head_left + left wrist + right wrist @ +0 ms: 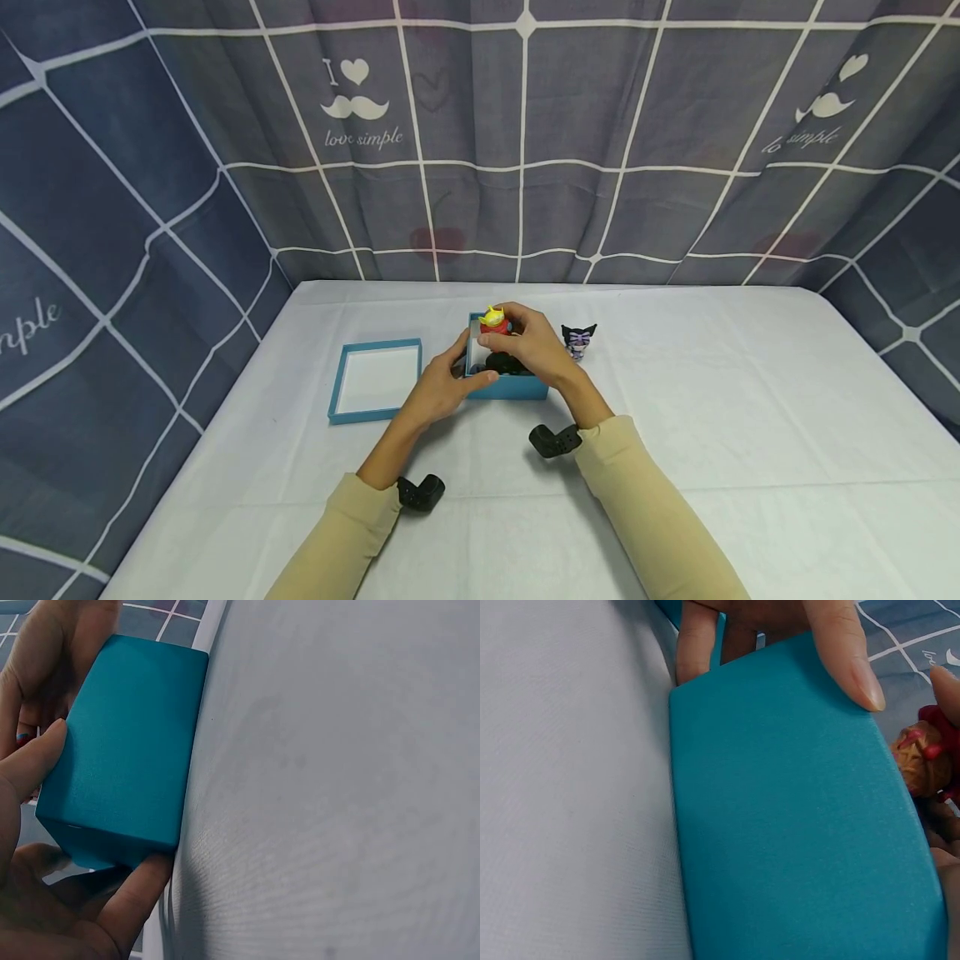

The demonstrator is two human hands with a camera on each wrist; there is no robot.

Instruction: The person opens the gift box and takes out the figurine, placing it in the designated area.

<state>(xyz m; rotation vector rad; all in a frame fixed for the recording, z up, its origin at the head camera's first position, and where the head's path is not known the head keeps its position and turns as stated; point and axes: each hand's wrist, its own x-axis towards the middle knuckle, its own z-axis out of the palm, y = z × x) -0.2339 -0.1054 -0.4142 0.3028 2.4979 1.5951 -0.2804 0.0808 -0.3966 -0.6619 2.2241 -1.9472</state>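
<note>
- Far left: we see a dark checked curtain, which also runs behind the table with its white cloth.
- We note the lid, blue-rimmed with a white inside, lying flat on the table, left of the box.
- Left sleeve: beige, a black wrist unit at its cuff.
- Left hand: we record it gripping the box at its left end, thumb on the near rim, fingers against the end wall.
- Red toy: yellow on top, held at the box's opening, toward the far left; we cannot tell whether it touches the box.
- Box: blue, uncovered, standing on the table. We see dark contents inside, too hidden to identify.
- Right hand: reaches over the box and pinches the red toy between thumb and fingers. We see a second wrist unit below it.
- Black toy: upright on the table just right of that hand, purple on its face.
- Right sleeve: beige as well, reaching in from the near edge.
</note>
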